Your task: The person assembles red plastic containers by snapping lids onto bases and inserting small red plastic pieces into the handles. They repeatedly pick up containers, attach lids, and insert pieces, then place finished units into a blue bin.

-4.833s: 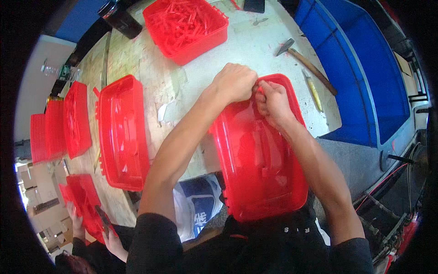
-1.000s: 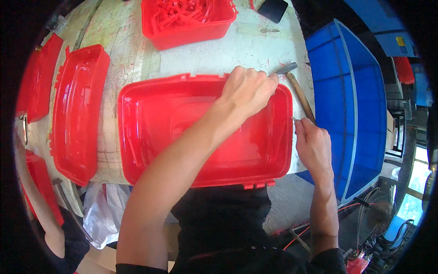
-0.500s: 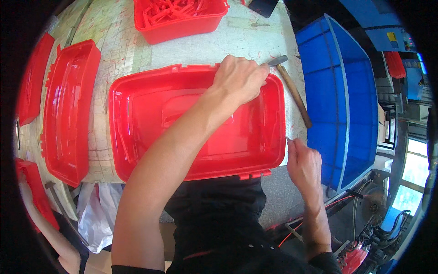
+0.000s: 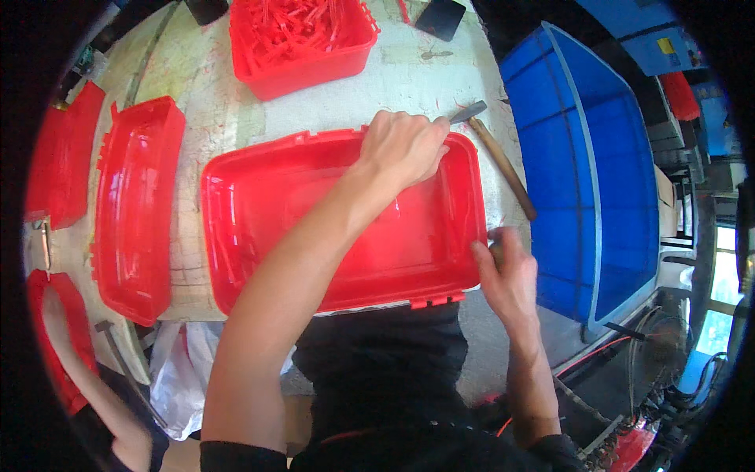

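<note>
Red tray (image 4: 405,248) lies at the table's (image 4: 425,79) near edge. Left hand (image 4: 401,149) grips its far rim toward the right corner. Right hand (image 4: 507,271) beside right wall, fingers curled; can't tell what's held. Hammer (image 4: 503,169) right, blue crate (image 4: 554,181) further right. Red bin (image 4: 314,76) far.

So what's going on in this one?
A person works at a table over a wide red tray. The left hand grips its far edge near the right corner; the right hand is at its right end, and whether it holds anything is unclear. A hammer lies just beyond, beside a blue crate. A red bin of red strips stands behind, and another person's arm shows at lower left.
</note>
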Demonstrator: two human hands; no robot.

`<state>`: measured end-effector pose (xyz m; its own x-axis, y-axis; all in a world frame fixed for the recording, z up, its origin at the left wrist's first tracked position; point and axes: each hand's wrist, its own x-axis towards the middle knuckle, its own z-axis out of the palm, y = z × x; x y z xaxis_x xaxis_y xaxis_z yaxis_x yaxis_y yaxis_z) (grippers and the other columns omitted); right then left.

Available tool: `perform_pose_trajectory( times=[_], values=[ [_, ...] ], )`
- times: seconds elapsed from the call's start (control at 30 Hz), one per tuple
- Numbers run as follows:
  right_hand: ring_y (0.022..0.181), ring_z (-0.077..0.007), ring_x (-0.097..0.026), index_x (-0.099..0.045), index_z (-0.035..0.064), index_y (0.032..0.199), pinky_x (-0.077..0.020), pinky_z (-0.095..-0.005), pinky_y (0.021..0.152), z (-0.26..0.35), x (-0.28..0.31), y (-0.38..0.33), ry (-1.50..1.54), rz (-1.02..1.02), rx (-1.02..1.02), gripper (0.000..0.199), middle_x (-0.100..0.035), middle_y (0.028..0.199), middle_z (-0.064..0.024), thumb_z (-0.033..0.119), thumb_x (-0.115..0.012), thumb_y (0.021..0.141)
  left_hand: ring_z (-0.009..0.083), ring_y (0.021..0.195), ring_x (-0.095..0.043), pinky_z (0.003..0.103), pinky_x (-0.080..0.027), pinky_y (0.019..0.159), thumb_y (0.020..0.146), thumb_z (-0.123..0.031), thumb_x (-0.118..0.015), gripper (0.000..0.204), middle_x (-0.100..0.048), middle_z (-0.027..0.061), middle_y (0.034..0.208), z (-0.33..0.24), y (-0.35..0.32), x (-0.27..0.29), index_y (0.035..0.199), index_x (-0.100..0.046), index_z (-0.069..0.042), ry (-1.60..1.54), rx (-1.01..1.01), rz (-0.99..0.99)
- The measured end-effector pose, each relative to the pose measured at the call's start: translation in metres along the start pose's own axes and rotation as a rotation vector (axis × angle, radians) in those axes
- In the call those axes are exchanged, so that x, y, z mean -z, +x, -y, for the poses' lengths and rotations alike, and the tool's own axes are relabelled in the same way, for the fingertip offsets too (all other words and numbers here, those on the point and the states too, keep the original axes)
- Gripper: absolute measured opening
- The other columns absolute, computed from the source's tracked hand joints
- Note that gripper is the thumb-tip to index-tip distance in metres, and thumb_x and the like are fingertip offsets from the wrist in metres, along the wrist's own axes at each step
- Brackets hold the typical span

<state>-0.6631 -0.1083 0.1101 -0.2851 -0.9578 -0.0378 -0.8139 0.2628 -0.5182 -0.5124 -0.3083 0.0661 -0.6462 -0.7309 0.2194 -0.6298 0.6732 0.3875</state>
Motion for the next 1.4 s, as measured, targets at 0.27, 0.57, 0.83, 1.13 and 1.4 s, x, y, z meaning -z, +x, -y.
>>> perform_pose_trajectory(
  times=[0.27, 0.57, 0.83, 1.13, 1.4],
  values=[
    [0.066, -0.0102, -0.048, -0.055, 0.0003, 0.096, -0.0411, -0.0275, 0.059, -0.05, -0.001, -0.025, 0.476, -0.125, -0.224, 0.015, -0.055, 0.076, -0.0064, 0.015, -0.054, 0.1, 0.0392, 0.096, -0.068, 0.051, -0.055, 0.081, 0.086, -0.031, -0.065, 0.034, -0.069, 0.0257, 0.096, 0.068, -0.038, 0.078, 0.104, -0.067, -0.001, 0.237, 0.573, 0.249],
    [0.06, -0.0064, -0.051, -0.061, 0.0038, 0.099, -0.0419, -0.023, 0.055, -0.059, -0.024, -0.072, 0.83, 0.197, -0.283, 0.023, -0.056, 0.069, 0.0001, 0.021, -0.048, 0.106, 0.0247, 0.098, -0.069, 0.038, -0.053, 0.085, 0.095, -0.027, -0.062, 0.035, -0.071, 0.0193, 0.103, 0.076, -0.262, 0.172, 0.111, -0.066, 0.003, -0.279, 1.409, 0.198],
    [0.057, -0.0072, -0.05, -0.059, 0.0028, 0.09, -0.0405, -0.0243, 0.053, -0.043, -0.026, -0.084, 1.017, 0.362, -0.233, 0.029, -0.054, 0.064, 0.0006, 0.025, -0.049, 0.106, 0.034, 0.094, -0.067, 0.042, -0.056, 0.08, 0.084, -0.037, -0.074, 0.04, -0.068, 0.017, 0.105, -0.059, -0.135, 0.105, 0.108, -0.068, -0.005, 0.166, -0.227, -0.046],
    [0.058, -0.0076, -0.048, -0.059, 0.0009, 0.083, -0.0402, -0.0261, 0.054, -0.03, -0.03, -0.063, 0.916, 0.248, -0.262, 0.031, -0.052, 0.061, 0.0002, 0.021, -0.049, 0.104, 0.0332, 0.065, -0.069, 0.044, -0.051, 0.056, 0.09, -0.047, -0.068, 0.036, -0.069, 0.015, 0.072, -0.019, -0.058, 0.048, 0.096, -0.066, -0.011, 0.136, 0.058, 0.027],
    [0.061, -0.007, -0.045, -0.058, 0.0008, 0.084, -0.0387, -0.026, 0.056, -0.017, -0.039, -0.002, 0.938, 0.272, -0.213, 0.031, -0.051, 0.065, 0.001, 0.022, -0.049, 0.105, 0.0308, 0.062, -0.069, 0.041, -0.049, 0.053, 0.085, -0.054, -0.072, 0.046, -0.068, 0.0114, 0.07, -0.011, -0.064, 0.037, 0.089, -0.061, -0.01, 0.171, 0.165, 0.003]
  ],
)
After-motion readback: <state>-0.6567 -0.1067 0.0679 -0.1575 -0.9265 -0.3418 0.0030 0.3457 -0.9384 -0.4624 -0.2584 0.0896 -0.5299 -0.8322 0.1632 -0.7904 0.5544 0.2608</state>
